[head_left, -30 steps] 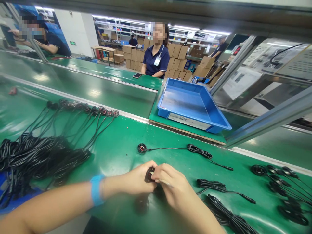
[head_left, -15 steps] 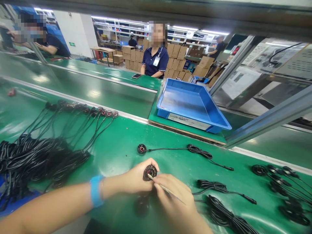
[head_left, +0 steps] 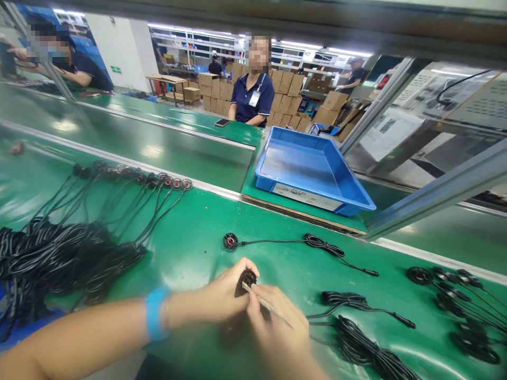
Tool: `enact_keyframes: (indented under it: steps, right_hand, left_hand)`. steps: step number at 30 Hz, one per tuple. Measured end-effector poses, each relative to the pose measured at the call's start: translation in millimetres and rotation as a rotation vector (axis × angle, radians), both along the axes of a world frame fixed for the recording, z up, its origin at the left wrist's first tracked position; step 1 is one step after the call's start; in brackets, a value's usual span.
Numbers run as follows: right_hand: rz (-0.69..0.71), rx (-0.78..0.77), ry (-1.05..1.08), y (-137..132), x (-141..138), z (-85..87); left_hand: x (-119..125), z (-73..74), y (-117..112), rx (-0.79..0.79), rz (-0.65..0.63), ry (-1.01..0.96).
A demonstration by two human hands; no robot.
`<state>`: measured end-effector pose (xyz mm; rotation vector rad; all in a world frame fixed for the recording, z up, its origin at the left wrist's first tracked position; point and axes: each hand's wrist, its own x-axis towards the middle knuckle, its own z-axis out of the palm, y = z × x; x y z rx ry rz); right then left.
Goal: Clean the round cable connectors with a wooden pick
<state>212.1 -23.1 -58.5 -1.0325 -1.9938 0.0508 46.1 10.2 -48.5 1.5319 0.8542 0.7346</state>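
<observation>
My left hand (head_left: 225, 293) is closed around a round black part (head_left: 247, 278) with a toothed rim, held above the green bench. In my right hand (head_left: 279, 322) a thin pale stick (head_left: 273, 307) is pinched, its tip touching the part's face. What the stick is made of I cannot tell. Beyond my hands a similar round part (head_left: 230, 241) with a red-marked centre lies flat, joined by a thin lead to a bundled black cable (head_left: 325, 245). More coiled black cables (head_left: 368, 343) lie right of my right hand.
A heap of black cables (head_left: 71, 258) with round ends in a row covers the left. A blue tray (head_left: 317, 203) stands on a raised board behind. Several round parts (head_left: 471, 338) lie at right. A metal post (head_left: 435, 190) slants there. A co-worker (head_left: 251, 100) sits opposite.
The round part in my left hand has tilted, so its face shows less. My right hand and the stick have shifted slightly with it.
</observation>
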Motion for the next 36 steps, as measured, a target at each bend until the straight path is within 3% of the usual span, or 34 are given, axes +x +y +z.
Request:
enact_keyframes:
  steps: [4, 9, 18, 24, 31, 36]
  right_hand:
    - [-0.06, -0.092, 0.062, 1, -7, 6.5]
    - [0.007, -0.092, 0.16, 4, 4, 16.2]
    - [0.333, -0.331, 0.117, 23, 29, 34.1]
    - [0.332, -0.332, 0.117, 22, 24, 26.9]
    - [0.327, -0.396, 0.063, 22, 18, 32.5]
    - [0.293, -0.386, 0.165, 22, 20, 33.1]
  left_hand:
    - [4, -0.4, -4, 0.0, 0.048, 0.035]
    - [4, 6.9, 3, -0.128, 0.034, -0.073]
    - [-3, 4.5, 12, -0.177, -0.059, -0.109]
    - [-2, 1.1, 13, -0.232, -0.103, -0.143]
    - [0, -0.5, 11, -0.207, -0.1, -0.094]
    - [-1, 2.0, 12, -0.206, -0.091, -0.096]
